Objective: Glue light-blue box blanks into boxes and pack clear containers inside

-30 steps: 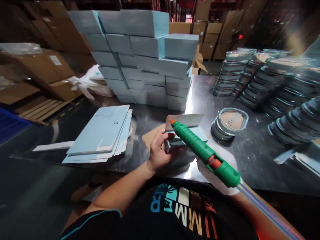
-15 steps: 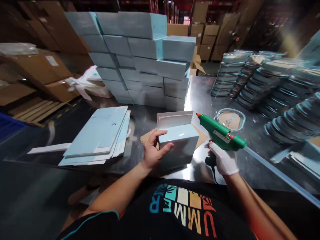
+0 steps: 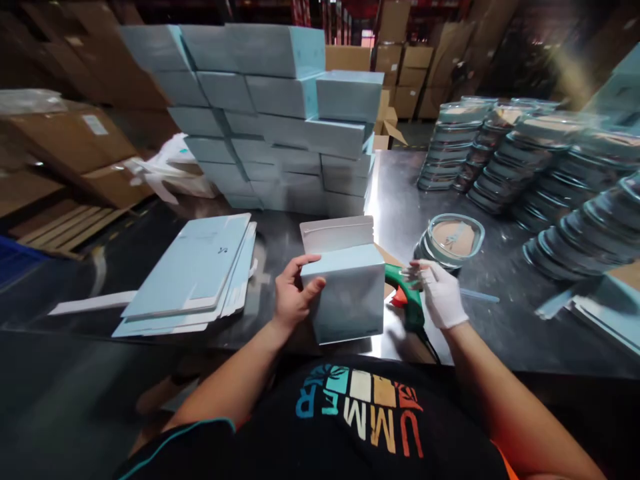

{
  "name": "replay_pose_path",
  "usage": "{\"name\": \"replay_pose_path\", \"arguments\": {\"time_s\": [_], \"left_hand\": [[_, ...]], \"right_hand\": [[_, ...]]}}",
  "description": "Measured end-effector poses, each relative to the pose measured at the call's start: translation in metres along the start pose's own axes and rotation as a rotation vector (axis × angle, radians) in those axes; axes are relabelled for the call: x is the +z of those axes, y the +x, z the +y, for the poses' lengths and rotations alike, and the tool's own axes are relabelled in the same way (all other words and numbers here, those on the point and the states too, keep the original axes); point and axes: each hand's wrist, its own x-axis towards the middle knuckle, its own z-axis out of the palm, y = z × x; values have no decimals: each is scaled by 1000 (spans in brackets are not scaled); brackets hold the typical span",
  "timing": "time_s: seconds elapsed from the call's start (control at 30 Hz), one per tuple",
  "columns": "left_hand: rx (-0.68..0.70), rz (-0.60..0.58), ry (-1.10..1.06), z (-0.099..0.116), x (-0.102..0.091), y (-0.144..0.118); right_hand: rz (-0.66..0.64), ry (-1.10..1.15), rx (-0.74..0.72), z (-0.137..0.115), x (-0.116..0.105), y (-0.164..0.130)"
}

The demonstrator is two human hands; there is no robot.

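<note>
Though perhaps steel, warehouse table.

Left hand bare, fingers curled; right hand gloved, palm down

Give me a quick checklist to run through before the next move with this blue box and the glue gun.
1. Left hand grips the blue box by its left side: ok.
2. Box flap stands open: ok.
3. Gloved right hand is on the green glue gun, gun low at the table: ok.
4. Nozzle clear of the box: cannot tell, partly hidden.
5. Glue on the flap: cannot tell.
6. Flat box blanks lie left, apart from the box: ok.
</note>
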Motion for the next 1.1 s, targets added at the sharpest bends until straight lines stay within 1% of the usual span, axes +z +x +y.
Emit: {"name": "replay_pose_path", "arguments": {"time_s": [0.03, 0.1, 0.17, 0.2, 0.27, 0.33, 0.4, 0.43, 0.5, 0.57, 0.63, 0.73, 0.8, 0.9, 0.97, 1.03, 1.1], "left_hand": [[8, -20, 15, -1, 1, 0], [46, -55, 37, -4, 5, -2], [112, -75, 21, -9, 8, -3], [144, -86, 6, -11, 8, -3], [192, -119, -5, -18, 8, -3], [239, -149, 24, -25, 6, -2], [298, -147, 43, -31, 5, 0], [333, -133, 18, -33, 5, 1], [406, -105, -98, -36, 5, 5], [489, -111, -197, -36, 4, 11], [574, -207, -152, -32, -1, 18], [666, -408, -8, -25, -11, 27], [693, -473, -8, -22, -15, 29], [677, -485, -40, -20, -16, 28], [608, -488, -15, -18, -16, 27], [513, -509, 34, -14, -15, 27], [444, -548, 65, -12, -15, 26]], "right_hand": [[-36, 60, -12, -9, 11, 0], [-150, 167, -51, -28, 35, 0], [-258, 200, -100, -43, 55, 2], [-288, 203, -116, -48, 62, 3], [-289, 193, -134, -51, 70, 4], [-277, 192, -142, -46, 69, 6], [-314, 192, -193, -36, 63, 8], [-345, 181, -241, -30, 58, 9], [-407, 132, -373, -18, 49, 10], [-450, 76, -506, -9, 42, 9], [-499, 52, -590, -5, 39, 6], [-564, 57, -673, -8, 37, 1], [-584, 55, -713, -13, 38, -1], [-592, 43, -724, -20, 38, 0], [-583, 43, -691, -21, 38, -1], [-545, 35, -611, -18, 38, -4], [-476, 11, -480, -10, 40, -11]]}}
